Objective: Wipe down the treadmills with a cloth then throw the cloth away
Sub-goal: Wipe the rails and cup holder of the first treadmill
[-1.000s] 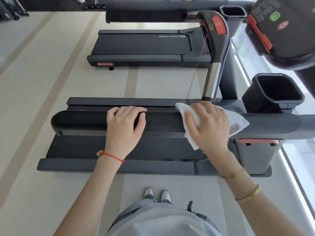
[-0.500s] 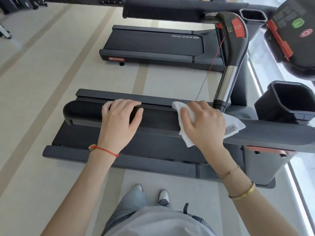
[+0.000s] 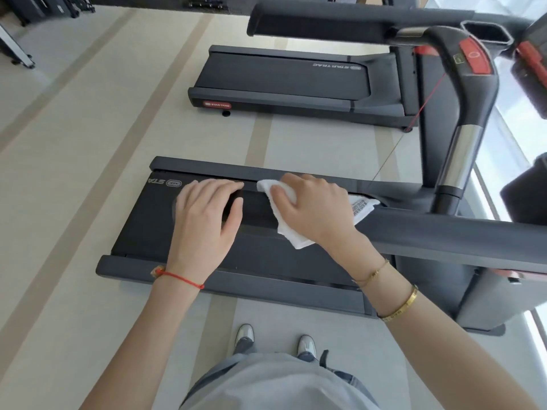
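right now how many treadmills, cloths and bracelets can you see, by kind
treadmills: 2, the near treadmill being wiped and the far treadmill behind it
cloths: 1, the white cloth under the right hand
bracelets: 3, a red string bracelet on the left wrist, and a thin gold chain and a gold bangle on the right
total: 6

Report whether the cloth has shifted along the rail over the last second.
Yes. The cloth under the right hand has slid left along the rail, away from the chrome post and toward the rail's free end.
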